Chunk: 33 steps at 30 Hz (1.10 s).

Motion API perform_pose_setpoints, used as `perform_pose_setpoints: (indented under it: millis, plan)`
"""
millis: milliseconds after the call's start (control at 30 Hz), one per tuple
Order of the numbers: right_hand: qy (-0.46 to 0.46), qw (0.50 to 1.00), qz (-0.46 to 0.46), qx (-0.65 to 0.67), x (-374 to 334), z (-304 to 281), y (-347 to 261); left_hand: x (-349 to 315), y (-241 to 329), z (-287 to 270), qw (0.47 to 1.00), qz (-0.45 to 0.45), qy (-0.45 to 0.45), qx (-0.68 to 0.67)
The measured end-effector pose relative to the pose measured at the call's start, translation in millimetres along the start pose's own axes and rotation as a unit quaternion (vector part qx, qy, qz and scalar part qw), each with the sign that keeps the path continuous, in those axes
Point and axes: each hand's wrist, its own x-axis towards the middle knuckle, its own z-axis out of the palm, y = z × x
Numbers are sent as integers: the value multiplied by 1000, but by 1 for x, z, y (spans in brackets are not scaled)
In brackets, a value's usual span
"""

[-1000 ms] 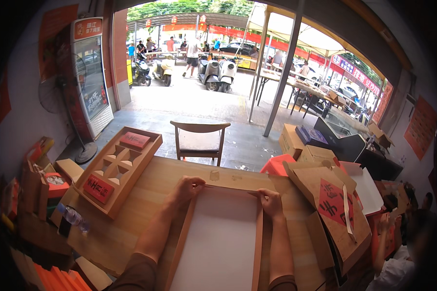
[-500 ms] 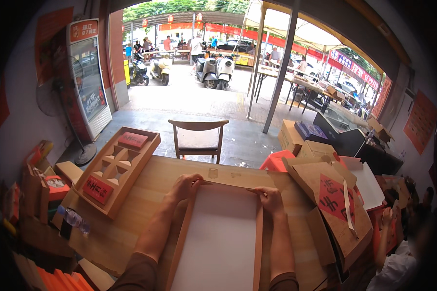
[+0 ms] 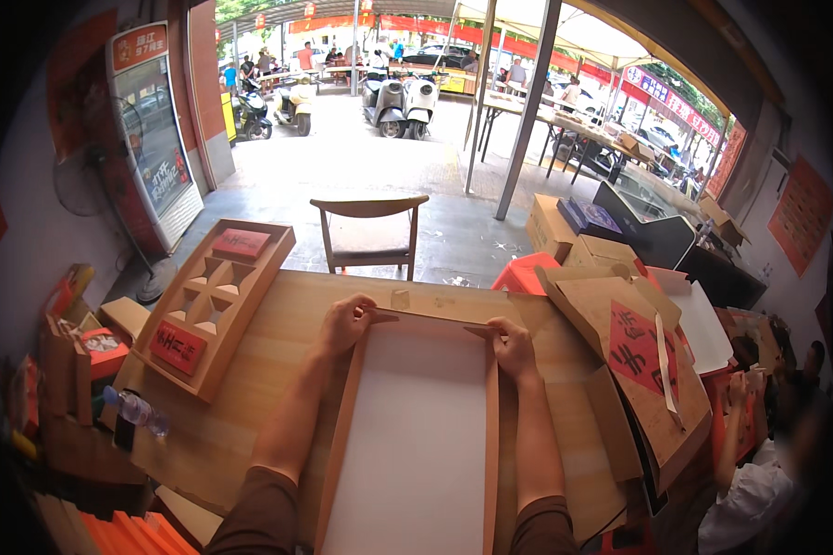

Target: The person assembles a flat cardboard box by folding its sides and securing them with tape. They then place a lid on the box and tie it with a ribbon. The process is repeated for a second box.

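Note:
A long, shallow cardboard box point(image 3: 423, 435), brown outside with a white inner floor, lies in front of me on the wooden table point(image 3: 278, 361). At its far left corner, my left hand point(image 3: 346, 322) is closed, pinching the cardboard between thumb and fingers. My right hand point(image 3: 511, 346) grips the far right corner in the same way. Beside each hand a small brown flap points inward over the far end. The near end of the box runs out of view at the bottom.
On the table's left stands a brown tray point(image 3: 276, 248) with red packets and white-lined compartments. A plastic bottle point(image 3: 139, 412) lies near it. Opened cardboard boxes point(image 3: 611, 319) crowd the right side. Beyond the table is a wooden chair point(image 3: 368, 231); another person's arm point(image 3: 733, 430) shows at far right.
The view has tipped downward a little, so the surroundings sit higher in the picture. Both hands still hold the far corners, where the small flaps now show more plainly, angled inward.

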Motion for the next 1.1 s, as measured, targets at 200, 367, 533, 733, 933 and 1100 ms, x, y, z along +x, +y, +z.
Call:
perform_pose_setpoints:
  millis: [200,367,533,733,933,1100]
  plan:
    - [-5,998,63,-4,-1,4,5,4,-7,6,999,-44,0,-5]
    - [-19,998,60,12,-1,5,4,5,-17,8,995,-89,3,-32]
    - [-14,991,106,78,-2,-5,-11,1,-9,10,997,-55,42,30]
    - [-22,996,90,-11,-3,0,-15,0,3,10,996,24,40,72]
    - [30,998,57,14,0,10,2,4,-35,17,997,2,53,60]
    - [22,988,149,21,0,11,-2,4,-8,15,998,2,30,53]
